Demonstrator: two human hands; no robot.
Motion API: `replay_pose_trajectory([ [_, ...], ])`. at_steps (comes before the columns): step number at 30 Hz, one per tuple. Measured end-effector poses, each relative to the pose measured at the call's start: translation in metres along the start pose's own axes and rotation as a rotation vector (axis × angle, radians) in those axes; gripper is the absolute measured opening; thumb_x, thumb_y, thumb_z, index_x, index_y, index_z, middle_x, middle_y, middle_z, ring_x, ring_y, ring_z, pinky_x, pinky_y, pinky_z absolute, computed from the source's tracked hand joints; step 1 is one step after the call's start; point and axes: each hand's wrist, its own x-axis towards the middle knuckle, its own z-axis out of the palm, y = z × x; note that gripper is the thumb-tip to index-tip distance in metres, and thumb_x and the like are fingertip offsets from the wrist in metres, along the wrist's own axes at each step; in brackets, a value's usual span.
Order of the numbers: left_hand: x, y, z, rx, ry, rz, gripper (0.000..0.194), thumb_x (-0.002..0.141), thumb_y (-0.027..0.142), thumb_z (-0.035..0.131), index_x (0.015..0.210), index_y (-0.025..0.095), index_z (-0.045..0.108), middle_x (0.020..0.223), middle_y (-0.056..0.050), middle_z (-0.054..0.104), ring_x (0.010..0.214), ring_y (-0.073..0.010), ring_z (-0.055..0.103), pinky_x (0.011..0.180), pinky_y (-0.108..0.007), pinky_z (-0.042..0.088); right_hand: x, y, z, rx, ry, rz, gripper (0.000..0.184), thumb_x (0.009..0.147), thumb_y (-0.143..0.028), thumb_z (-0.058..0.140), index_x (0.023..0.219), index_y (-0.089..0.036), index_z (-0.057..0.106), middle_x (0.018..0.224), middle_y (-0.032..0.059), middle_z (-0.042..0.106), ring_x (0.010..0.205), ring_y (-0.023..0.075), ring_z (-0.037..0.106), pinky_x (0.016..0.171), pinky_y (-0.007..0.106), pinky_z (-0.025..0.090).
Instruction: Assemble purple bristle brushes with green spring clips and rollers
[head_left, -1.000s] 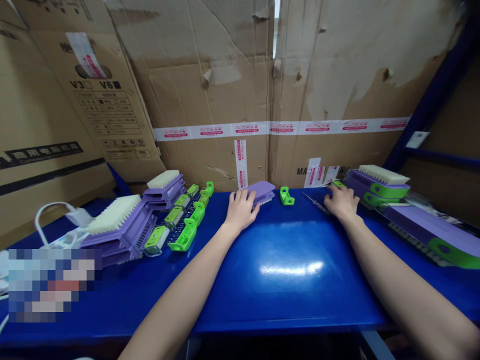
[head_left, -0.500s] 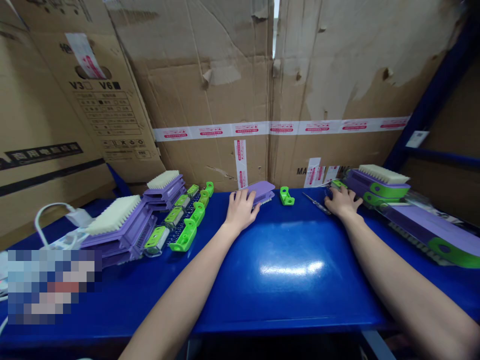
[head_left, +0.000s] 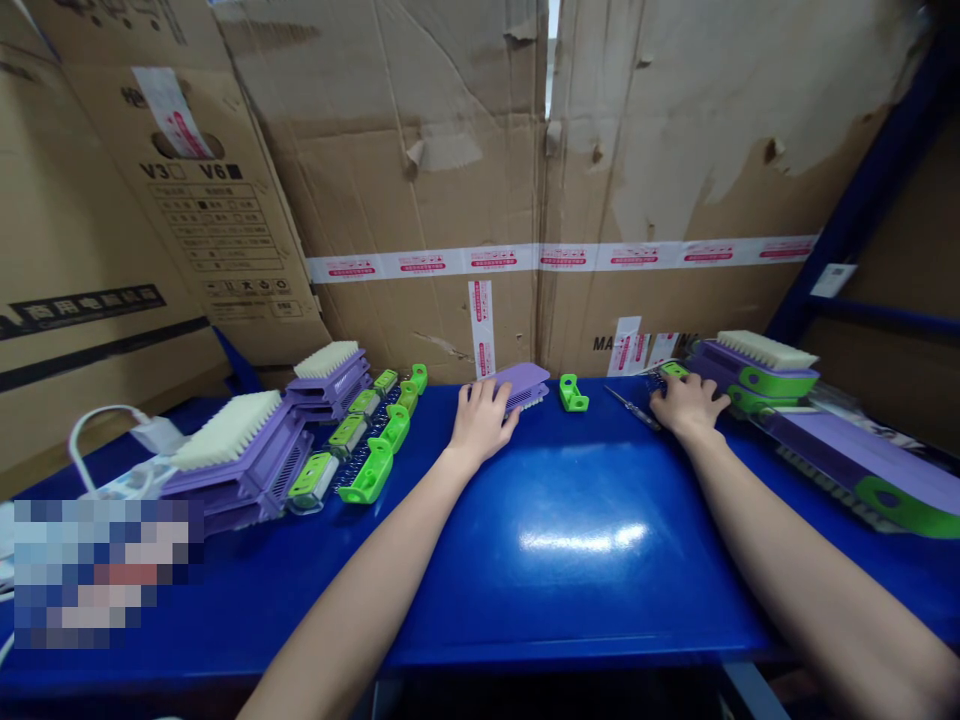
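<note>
My left hand [head_left: 480, 424] lies over the left end of a purple brush head [head_left: 527, 378], fingers spread and touching it. Pale bristles show along the brush head's underside. Just right of it a bright green bracket [head_left: 574, 394] stands by itself on the table. My right hand [head_left: 688, 405] is at the back right with its fingers apart, beside a small green-topped part [head_left: 673, 370] that its fingers partly hide. A thin screwdriver [head_left: 634, 407] lies left of that hand. Whether the right fingertips touch anything, I cannot tell.
Purple housings with white bristle blocks [head_left: 231, 430] are stacked at the left, next to rows of green-topped parts [head_left: 313, 478] and green brackets [head_left: 367, 474]. Purple-and-green brushes [head_left: 874, 460] lie right. Cardboard [head_left: 420, 200] walls the back of the blue table [head_left: 570, 600]. A white cable [head_left: 82, 440] runs far left.
My right hand has shifted very slightly, showing more of the green-topped part behind it. My left hand and the brush head stay where they were.
</note>
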Motion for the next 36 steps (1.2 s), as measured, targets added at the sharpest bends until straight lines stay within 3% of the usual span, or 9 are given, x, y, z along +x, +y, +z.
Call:
replay_pose_trajectory([
  [17,0.000,0.000,0.000,-0.001,0.001,-0.004,0.039,0.090,0.040,0.039,0.119,0.018,0.052,0.116,-0.014,0.055,0.109,-0.0288,0.048,0.091,-0.044,0.035,0.000,-0.002,-0.005,0.010,0.084,0.021,0.040,0.081,-0.029,0.037,0.101,-0.011,0.065,0.103,0.0215,0.057,0.102,0.0365,0.044,0.081,0.055,0.033],
  [26,0.000,0.000,-0.001,0.017,-0.005,0.000,0.039,0.090,0.040,0.039,0.119,0.017,0.051,0.115,-0.014,0.055,0.107,-0.0284,0.048,0.090,-0.043,0.036,0.000,-0.002,-0.011,0.041,0.138,0.017,0.042,0.081,-0.031,0.040,0.109,-0.011,0.063,0.109,0.0219,0.053,0.105,0.0365,0.043,0.080,0.048,0.036],
  [36,0.000,0.000,-0.001,0.019,0.008,0.002,0.039,0.089,0.039,0.041,0.118,0.016,0.052,0.115,-0.014,0.056,0.107,-0.0282,0.049,0.090,-0.043,0.036,0.000,0.002,-0.010,0.090,-0.011,0.082,0.043,0.083,-0.030,0.041,0.118,-0.016,0.060,0.112,0.0191,0.057,0.103,0.0340,0.051,0.078,0.042,0.042],
])
